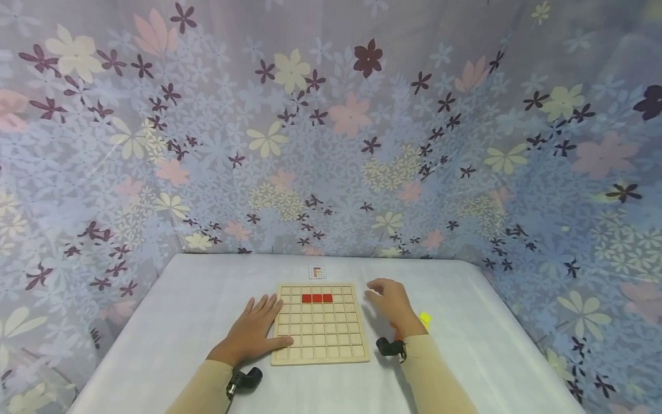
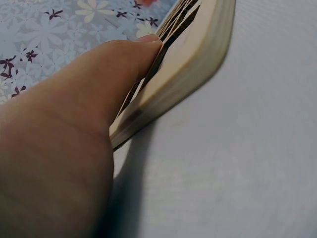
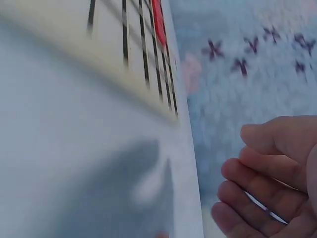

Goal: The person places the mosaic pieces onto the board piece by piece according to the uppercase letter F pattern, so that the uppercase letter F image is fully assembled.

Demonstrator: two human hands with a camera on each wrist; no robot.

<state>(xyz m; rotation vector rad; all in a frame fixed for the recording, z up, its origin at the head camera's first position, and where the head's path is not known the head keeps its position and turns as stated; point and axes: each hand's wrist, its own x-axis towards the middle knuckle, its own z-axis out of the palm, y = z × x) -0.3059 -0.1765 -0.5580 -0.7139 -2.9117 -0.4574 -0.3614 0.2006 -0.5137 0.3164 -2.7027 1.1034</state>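
Note:
A square wooden grid board (image 1: 318, 336) lies on the table, with three red squares (image 1: 317, 298) side by side in its second row from the far edge. My left hand (image 1: 251, 332) rests at the board's left side, fingers extended along the edge and thumb laid over the frame. In the left wrist view that thumb (image 2: 133, 54) presses on the board's rim. To the right of the board, my right hand (image 1: 395, 303) is raised over the table. Its fingers (image 3: 247, 178) bend loosely and hold nothing.
Beyond the board lies a small card (image 1: 317, 272) printed with a grid and a coloured pattern. Yellow (image 1: 424, 319) and orange (image 1: 395, 330) pieces lie by my right wrist, partly hidden by it. A flowered curtain (image 1: 331, 144) hangs behind the white-covered table (image 1: 207, 299).

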